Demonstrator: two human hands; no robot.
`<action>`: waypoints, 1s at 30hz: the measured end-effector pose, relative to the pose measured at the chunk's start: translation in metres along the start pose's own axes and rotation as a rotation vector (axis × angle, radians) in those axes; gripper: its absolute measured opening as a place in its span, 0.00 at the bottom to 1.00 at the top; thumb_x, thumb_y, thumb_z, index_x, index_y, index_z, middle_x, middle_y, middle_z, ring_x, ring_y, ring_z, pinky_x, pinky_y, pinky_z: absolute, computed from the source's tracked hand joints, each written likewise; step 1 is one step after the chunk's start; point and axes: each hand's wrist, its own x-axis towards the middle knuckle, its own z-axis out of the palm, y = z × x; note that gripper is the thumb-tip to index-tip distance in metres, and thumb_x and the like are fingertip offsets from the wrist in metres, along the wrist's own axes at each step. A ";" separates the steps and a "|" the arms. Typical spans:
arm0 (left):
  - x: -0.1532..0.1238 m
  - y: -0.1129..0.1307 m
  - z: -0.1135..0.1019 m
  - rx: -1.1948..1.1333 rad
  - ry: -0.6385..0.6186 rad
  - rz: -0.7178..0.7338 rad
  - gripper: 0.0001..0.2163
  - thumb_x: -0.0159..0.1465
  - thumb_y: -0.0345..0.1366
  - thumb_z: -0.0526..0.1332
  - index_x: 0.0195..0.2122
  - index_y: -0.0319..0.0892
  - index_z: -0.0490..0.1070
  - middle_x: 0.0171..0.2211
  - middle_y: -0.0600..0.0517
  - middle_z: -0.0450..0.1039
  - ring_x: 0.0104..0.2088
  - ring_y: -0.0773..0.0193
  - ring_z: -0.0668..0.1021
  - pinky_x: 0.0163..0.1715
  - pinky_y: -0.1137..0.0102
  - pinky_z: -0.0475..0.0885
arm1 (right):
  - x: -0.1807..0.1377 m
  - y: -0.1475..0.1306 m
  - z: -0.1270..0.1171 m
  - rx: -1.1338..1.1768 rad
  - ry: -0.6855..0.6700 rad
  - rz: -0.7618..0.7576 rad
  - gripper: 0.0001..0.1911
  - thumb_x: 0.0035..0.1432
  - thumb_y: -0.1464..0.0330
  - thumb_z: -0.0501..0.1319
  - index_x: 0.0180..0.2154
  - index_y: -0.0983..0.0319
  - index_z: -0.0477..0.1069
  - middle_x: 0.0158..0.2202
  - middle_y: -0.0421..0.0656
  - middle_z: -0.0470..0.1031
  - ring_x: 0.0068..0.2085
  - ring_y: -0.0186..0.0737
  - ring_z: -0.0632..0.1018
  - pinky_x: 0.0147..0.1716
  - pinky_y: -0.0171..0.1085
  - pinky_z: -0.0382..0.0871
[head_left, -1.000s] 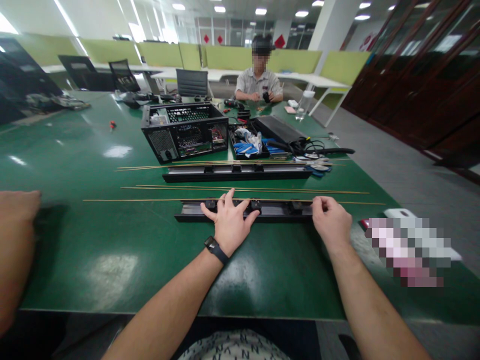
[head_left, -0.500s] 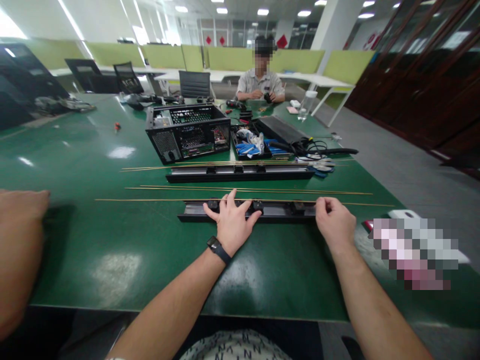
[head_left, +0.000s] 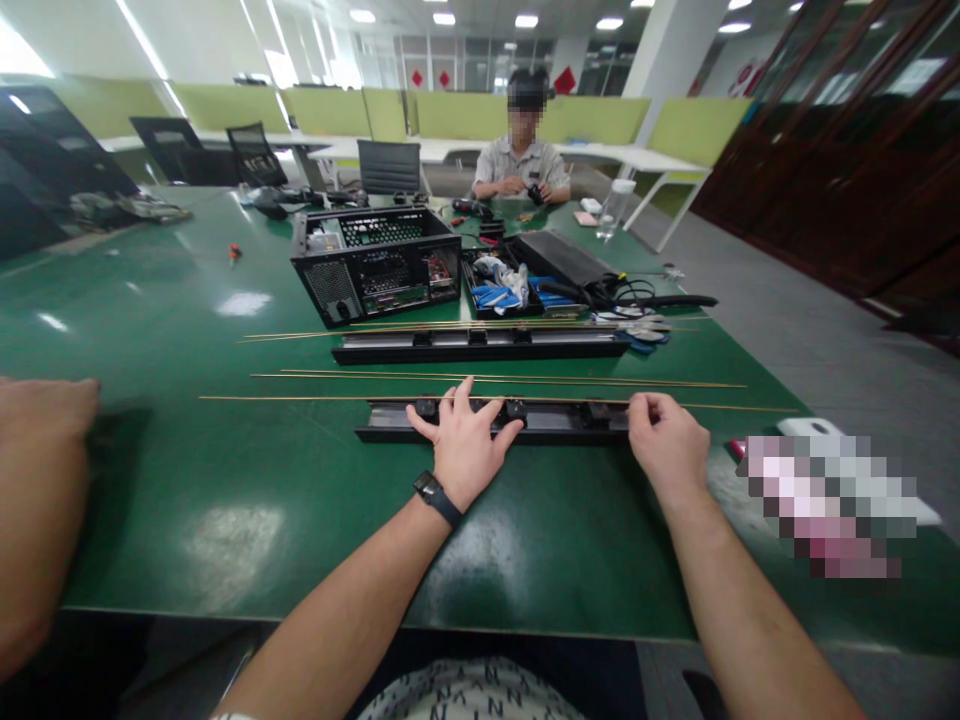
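A long black rail (head_left: pixel 555 422) with small black clips lies across the green table (head_left: pixel 225 500) in front of me. My left hand (head_left: pixel 465 445) rests flat on its middle, fingers spread over the clips. My right hand (head_left: pixel 667 440) is closed at the rail's right end, pinching a thin brass rod (head_left: pixel 300 398) that runs along the rail's far side. A black watch sits on my left wrist.
A second black rail (head_left: pixel 480 346) and more brass rods (head_left: pixel 525 380) lie further back. Behind them stand an open computer case (head_left: pixel 375 262), a tray of parts (head_left: pixel 499 285) and cables. A person (head_left: pixel 521 165) sits at the far end. Another person's arm (head_left: pixel 37 480) is at left.
The brass rod has slid slightly to the right with my right hand. My left hand stays on the rail.
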 end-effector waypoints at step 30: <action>0.000 0.000 0.001 0.001 -0.001 -0.005 0.15 0.71 0.54 0.66 0.55 0.61 0.83 0.74 0.45 0.65 0.69 0.38 0.70 0.67 0.17 0.38 | 0.001 0.003 -0.001 -0.041 0.000 0.030 0.19 0.69 0.56 0.55 0.37 0.59 0.80 0.32 0.47 0.80 0.38 0.48 0.78 0.41 0.43 0.63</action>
